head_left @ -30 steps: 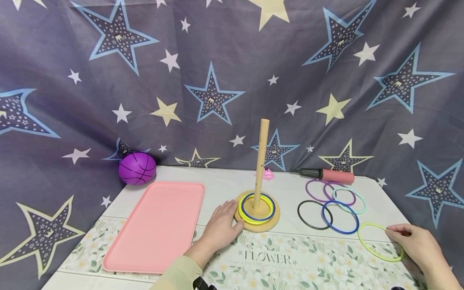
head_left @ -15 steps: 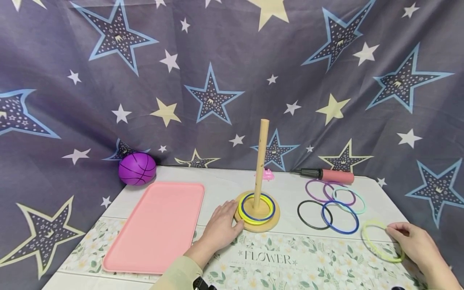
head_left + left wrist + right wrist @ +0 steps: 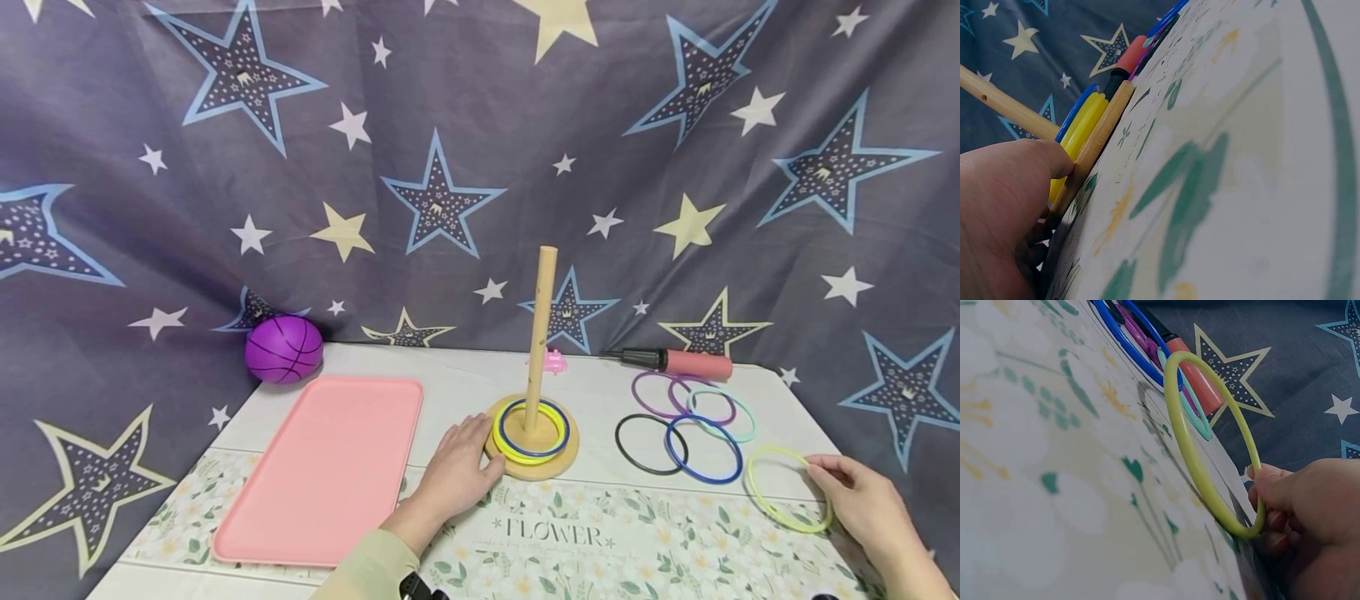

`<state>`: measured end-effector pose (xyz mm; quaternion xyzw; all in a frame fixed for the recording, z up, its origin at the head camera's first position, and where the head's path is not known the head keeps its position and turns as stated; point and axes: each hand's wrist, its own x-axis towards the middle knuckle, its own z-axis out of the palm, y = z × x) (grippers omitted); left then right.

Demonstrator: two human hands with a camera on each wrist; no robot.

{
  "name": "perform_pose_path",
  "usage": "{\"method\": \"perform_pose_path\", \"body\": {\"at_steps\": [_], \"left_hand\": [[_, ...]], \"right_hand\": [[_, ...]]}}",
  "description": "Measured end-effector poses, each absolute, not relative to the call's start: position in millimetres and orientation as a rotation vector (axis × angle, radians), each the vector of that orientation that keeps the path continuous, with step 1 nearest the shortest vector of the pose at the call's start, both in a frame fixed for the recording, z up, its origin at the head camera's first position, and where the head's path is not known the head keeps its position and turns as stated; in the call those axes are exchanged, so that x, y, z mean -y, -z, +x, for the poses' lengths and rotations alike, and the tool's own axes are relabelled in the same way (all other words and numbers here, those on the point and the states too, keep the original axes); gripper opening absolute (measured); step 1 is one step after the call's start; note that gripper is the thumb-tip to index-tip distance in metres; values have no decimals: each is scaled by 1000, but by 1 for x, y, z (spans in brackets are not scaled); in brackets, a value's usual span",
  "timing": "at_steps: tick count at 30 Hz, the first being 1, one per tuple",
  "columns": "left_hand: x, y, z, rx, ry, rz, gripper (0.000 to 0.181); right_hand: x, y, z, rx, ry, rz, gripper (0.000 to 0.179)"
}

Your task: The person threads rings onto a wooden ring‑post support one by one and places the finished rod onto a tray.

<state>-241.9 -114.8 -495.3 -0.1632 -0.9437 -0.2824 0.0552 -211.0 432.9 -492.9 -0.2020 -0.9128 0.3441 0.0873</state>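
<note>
- Right hand [image 3: 862,507]: thumb and fingertips pinch the near-right side of a yellow-green ring [image 3: 1191,456].
- Yellow-green ring: held tilted, just beside the loose rings and well apart from the stand.
- Left hand [image 3: 453,475]: thumb and fingers hold the left edge of the base of a wooden stand [image 3: 540,333].
- Wooden stand: round base, upright pole.
- On the base, around the pole: a blue ring [image 3: 1075,113] above yellow rings [image 3: 1083,127], their exact number unclear.
- Loose rings, right of the stand: black [image 3: 617,437], dark blue [image 3: 711,481], mint [image 3: 756,429] and two purple, partly overlapping.
- Hand pump [image 3: 697,365], coral and black: behind these.
- Small pink item [image 3: 555,361]: behind the pole.
- Pink tray [image 3: 322,467]: left of the left hand.
- Purple ball [image 3: 284,348]: beyond the tray's far-left corner.
- Star-patterned curtain [image 3: 450,92]: background.
</note>
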Motion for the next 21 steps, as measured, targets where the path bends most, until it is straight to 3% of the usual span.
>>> {"method": "perform_pose_path", "body": {"at_steps": [10, 21], "left_hand": [[115, 497, -242, 2864, 857, -495, 70], [116, 497, -243, 2871, 860, -484, 70]], "right_hand": [[-438, 494, -214, 2636, -1184, -625, 49], [-423, 476, -208, 2469, -1375, -490, 43]]}}
